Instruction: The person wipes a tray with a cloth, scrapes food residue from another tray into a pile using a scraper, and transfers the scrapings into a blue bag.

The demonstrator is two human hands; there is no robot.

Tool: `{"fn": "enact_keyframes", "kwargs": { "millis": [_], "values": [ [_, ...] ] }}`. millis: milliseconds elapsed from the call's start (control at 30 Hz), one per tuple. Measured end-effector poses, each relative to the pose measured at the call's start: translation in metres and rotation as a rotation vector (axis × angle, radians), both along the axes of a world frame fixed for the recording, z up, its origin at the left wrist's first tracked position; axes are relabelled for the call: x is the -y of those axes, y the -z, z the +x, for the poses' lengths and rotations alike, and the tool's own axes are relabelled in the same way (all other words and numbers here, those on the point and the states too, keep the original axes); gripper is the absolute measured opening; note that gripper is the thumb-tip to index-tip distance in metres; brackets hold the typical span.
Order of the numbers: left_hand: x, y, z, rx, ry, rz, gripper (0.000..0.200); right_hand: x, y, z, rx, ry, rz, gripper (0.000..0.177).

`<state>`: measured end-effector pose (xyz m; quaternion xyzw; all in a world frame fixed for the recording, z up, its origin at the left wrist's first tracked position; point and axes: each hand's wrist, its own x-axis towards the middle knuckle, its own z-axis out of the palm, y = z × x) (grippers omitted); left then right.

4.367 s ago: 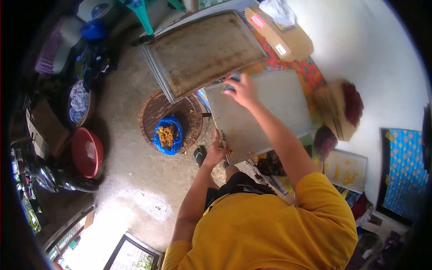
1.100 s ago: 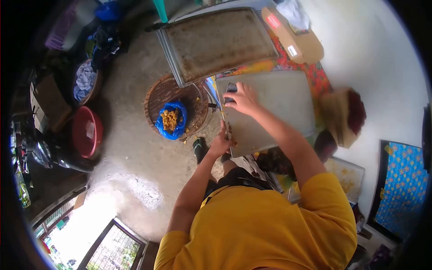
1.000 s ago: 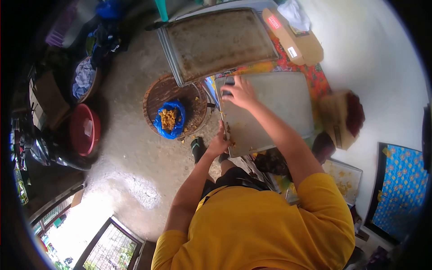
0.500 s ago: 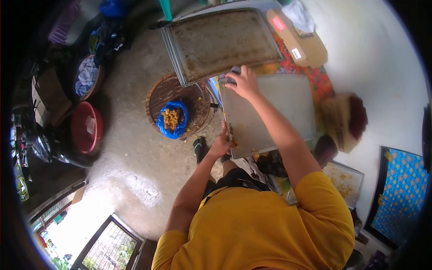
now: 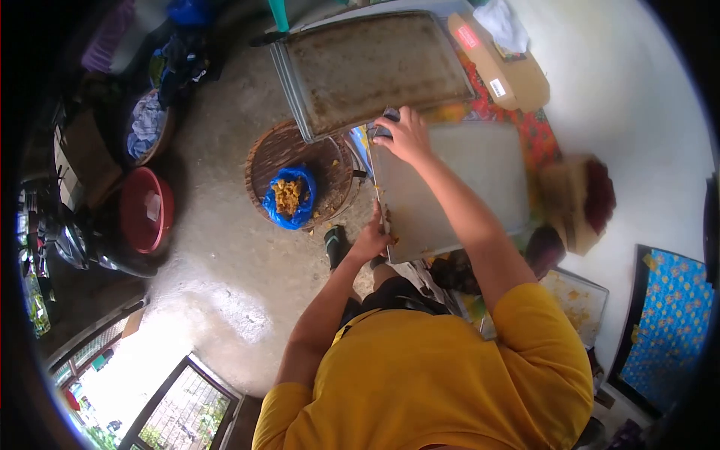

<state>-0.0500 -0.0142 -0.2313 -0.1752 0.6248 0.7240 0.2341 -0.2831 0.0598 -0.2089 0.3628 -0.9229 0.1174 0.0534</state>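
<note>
The flat grey metal tray point(image 5: 465, 180) seems stiff and slippery, best held by the rim: left hand point(image 5: 371, 241) pinches it at 7 o'clock, right hand point(image 5: 406, 135) curls over a dark tool point(image 5: 389, 116).

Red basin point(image 5: 146, 220), blue bag point(image 5: 289, 196)

The grey tray point(image 5: 465, 187) lies in front of the person. At its far left corner the right hand point(image 5: 406, 136) is closed over a dark tool point(image 5: 388, 120). At its near left edge the left hand point(image 5: 371, 241) grips the rim, with yellow crumbs point(image 5: 392, 240) just beside it. Left of the tray sits a round woven basket point(image 5: 274, 154) — inside it a blue bag point(image 5: 290, 217) of yellow scraps. Beyond the tray lies a stack of stained trays point(image 5: 375, 67).
</note>
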Motion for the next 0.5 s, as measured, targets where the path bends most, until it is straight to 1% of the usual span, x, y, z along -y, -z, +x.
{"fn": "enact_keyframes", "kwargs": {
  "millis": [67, 200, 233, 333, 367, 500],
  "values": [
    [0.001, 0.0, 0.002, 0.017, 0.023, -0.005, 0.099, -0.002, 0.0, 0.0, -0.003, -0.018, 0.002, 0.037],
    [0.003, -0.003, 0.0, 0.022, 0.052, -0.04, 0.1, -0.021, -0.008, 0.028, 0.104, -0.082, 0.067, 0.039],
    [0.003, -0.004, -0.001, 0.018, 0.055, -0.046, 0.1, -0.019, -0.014, 0.028, 0.142, -0.077, 0.09, 0.037],
    [0.003, -0.006, -0.001, 0.024, 0.043, -0.003, 0.1, -0.005, -0.009, 0.007, -0.003, 0.015, 0.022, 0.036],
    [0.003, -0.003, 0.0, 0.011, 0.03, 0.005, 0.1, -0.003, -0.007, 0.003, 0.005, 0.037, 0.027, 0.035],
    [0.002, 0.004, 0.002, -0.005, 0.019, -0.003, 0.099, -0.014, -0.014, 0.024, 0.035, -0.051, 0.063, 0.035]
  ]
}}
